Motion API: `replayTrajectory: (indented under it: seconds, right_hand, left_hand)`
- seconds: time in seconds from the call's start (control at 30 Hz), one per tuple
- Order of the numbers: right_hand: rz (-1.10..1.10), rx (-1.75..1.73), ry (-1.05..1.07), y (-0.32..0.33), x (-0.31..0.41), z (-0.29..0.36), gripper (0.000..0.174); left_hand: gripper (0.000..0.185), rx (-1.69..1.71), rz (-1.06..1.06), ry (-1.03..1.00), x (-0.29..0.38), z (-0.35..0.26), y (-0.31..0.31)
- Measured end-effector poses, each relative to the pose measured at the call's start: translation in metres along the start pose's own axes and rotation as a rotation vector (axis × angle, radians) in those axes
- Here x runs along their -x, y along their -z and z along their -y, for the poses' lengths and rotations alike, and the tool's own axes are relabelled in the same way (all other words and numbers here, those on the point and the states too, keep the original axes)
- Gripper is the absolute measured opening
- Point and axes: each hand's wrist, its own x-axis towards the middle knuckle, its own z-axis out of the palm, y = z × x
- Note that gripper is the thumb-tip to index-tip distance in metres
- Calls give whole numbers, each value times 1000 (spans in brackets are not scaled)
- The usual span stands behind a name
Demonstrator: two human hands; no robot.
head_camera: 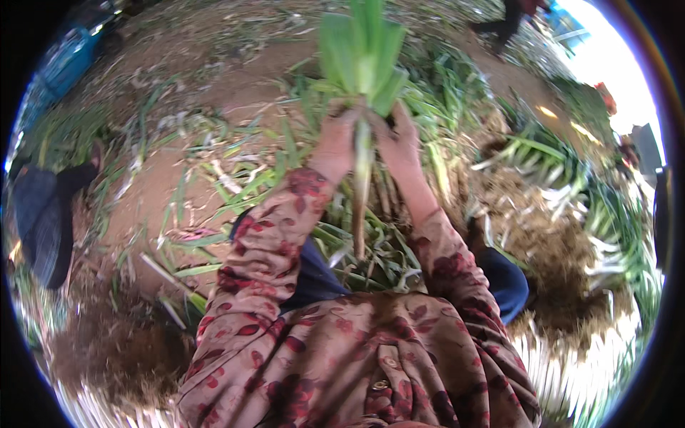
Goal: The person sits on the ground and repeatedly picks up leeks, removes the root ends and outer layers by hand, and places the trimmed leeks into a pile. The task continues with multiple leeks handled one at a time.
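A leek (364, 155) stands upright before my chest, its broad green leaves fanned out at the top and its pale stalk pointing down towards me. My left hand (338, 134) grips it from the left, just under the leaves. From the other side my right hand (400, 138) is at the same height, fingers against the leaf bases. Motion blur and the leaves hide the fingertips of both hands. Below the stalk, stripped leaves (382, 257) are heaped between my legs. Unpeeled leeks (441, 166) with brownish stalks lie just beyond my right hand.
Trimmed leeks with white stalks (567, 374) and roots are stacked at right; more leeks (101, 409) lie at lower left. Leaf scraps litter the bare soil (182, 160). A person's dark-clothed leg (40, 224) is at far left, another person (505, 24) at upper right.
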Motion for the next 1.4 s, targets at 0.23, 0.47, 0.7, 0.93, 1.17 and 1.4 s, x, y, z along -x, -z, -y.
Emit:
replayTrajectory:
  seconds: [0.23, 0.47, 0.7, 0.93, 1.17, 1.4]
  right_hand:
    - [-80, 131, 148, -4, 26, 1, 20]
    - [268, 114, 140, 35, 78, -26, 20]
    - [255, -156, -156, 26, 58, -8, 36]
    - [478, -117, -327, 37, 149, -83, 22]
    - [1251, 416, -329, 95, 326, -186, 25]
    - [540, -24, -233, 66, 116, -72, 54]
  left_hand:
    - [23, 354, -285, 196, -2, -19, -16]
    - [24, 405, -266, 385, -9, -30, -1]
    - [30, 379, -159, 411, -12, -27, -1]
    - [26, 45, -161, 236, -6, -53, 14]
    - [31, 496, -57, 101, -27, -101, 42]
    - [46, 562, -70, 293, -22, -63, 25]
